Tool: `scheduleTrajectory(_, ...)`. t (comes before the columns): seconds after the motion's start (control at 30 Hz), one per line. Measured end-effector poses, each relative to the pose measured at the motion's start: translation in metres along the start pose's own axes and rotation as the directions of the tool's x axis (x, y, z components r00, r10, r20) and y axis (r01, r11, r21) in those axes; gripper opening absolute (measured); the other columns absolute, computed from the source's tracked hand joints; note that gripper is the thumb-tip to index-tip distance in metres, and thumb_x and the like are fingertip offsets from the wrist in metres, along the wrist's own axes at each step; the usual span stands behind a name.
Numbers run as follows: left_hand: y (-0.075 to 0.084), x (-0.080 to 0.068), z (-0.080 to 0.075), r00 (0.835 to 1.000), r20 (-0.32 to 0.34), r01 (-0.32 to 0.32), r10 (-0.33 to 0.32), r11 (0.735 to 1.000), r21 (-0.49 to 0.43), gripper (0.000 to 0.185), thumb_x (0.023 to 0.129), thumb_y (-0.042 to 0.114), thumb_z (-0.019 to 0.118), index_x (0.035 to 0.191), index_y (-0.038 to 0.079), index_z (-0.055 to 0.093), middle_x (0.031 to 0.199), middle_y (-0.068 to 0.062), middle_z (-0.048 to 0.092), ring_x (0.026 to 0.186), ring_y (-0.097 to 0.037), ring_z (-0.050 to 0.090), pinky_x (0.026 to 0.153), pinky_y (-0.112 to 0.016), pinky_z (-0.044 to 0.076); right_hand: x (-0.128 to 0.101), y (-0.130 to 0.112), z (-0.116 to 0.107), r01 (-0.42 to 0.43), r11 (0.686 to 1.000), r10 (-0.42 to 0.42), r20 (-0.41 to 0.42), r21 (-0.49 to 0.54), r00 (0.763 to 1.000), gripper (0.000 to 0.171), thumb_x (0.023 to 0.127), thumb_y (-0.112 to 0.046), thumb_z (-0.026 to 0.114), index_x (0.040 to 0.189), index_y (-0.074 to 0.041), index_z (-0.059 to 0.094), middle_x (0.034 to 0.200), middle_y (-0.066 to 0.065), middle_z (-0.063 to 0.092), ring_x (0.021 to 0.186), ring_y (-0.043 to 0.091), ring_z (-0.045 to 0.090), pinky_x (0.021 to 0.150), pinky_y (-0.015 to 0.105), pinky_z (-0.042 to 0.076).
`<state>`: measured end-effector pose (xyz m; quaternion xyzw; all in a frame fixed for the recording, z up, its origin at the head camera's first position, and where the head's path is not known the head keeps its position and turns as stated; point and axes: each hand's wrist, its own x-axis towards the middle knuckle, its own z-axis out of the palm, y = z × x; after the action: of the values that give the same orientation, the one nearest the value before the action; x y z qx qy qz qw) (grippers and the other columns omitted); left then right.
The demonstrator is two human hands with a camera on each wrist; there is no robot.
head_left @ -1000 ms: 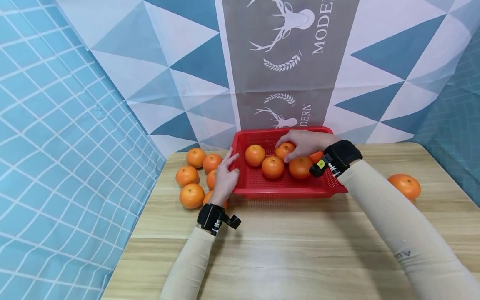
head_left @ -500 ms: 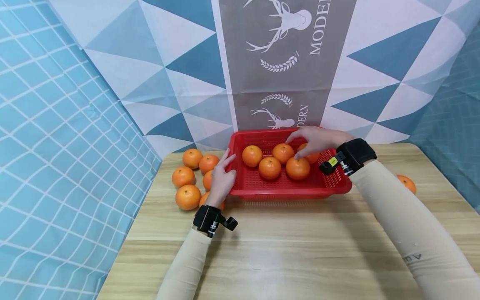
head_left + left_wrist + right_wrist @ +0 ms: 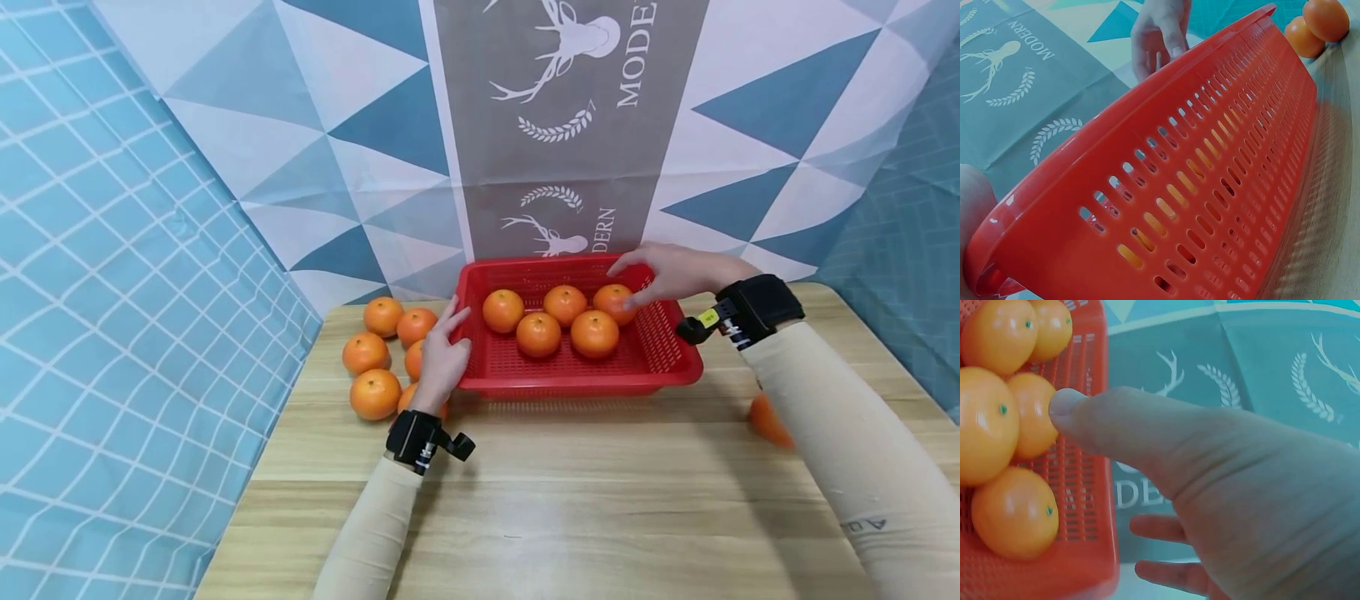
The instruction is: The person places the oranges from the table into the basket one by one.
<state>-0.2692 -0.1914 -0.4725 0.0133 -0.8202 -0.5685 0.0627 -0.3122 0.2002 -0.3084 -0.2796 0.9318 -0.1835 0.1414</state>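
Nearest on the wooden surface (image 3: 570, 500), the left hand (image 3: 442, 358) lies with straight, relaxed fingers against the left end of the red basket (image 3: 660, 367), gripping nothing; it sits where it did a second ago. It covers part of two of the loose oranges (image 3: 375, 393) gathered left of the basket, so only slivers of those show. To the right, a lone orange (image 3: 767, 421) on the surface is now mostly hidden behind the right forearm, where a second ago it lay in full view.

Inside the basket lie five oranges, two in the near row and three behind. The rightmost orange (image 3: 615, 302), at the far right of the back row, was largely covered by the palm earlier and now shows almost whole.

The right hand (image 3: 678, 271) has drawn back to the right, from over the middle of the fruit to the basket's far right corner. Its fingers are spread and loosely extended and hold nothing. In the right wrist view the thumb tip seems to sit at an orange, but whether it touches the skin cannot be told.

The left wrist view shows little more than the basket's slotted wall, with the right hand's fingers showing above the rim. Behind everything hangs a patterned backdrop (image 3: 555, 125), its lettering cut off at the top edge.
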Motion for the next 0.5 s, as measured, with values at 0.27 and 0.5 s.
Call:
scheduleTrajectory(0.27, -0.001, 0.001, 0.002, 1.0, 0.0, -0.007, 0.007, 1.0, 0.016, 0.065, 0.1, 0.006, 0.057, 0.161, 0.025, 0.065, 0.18, 0.03, 0.036, 0.175, -0.017, 0.031, 0.092, -0.031, 0.061, -0.024, 0.023, -0.007, -0.076, 0.997, 0.075, -0.033, -0.013, 0.997, 0.072, 0.088, -0.025, 0.093, 0.151, -0.003, 0.067, 0.152, 0.03, 0.061, 0.139, 0.051, 0.055, 0.105, 0.067, 0.064)
scheduleTrajectory(0.5, -0.019, 0.015, 0.002, 0.999, -0.015, -0.03, 0.03, 1.0, -0.008, 0.067, 0.095, 0.005, 0.059, 0.159, 0.023, 0.067, 0.175, 0.037, 0.04, 0.175, -0.019, 0.032, 0.127, -0.053, 0.054, -0.042, 0.047, -0.012, -0.121, 0.992, 0.121, -0.021, -0.029, 0.992, 0.072, 0.091, -0.032, 0.091, 0.152, -0.002, 0.065, 0.154, 0.032, 0.059, 0.14, 0.053, 0.052, 0.103, 0.069, 0.062)
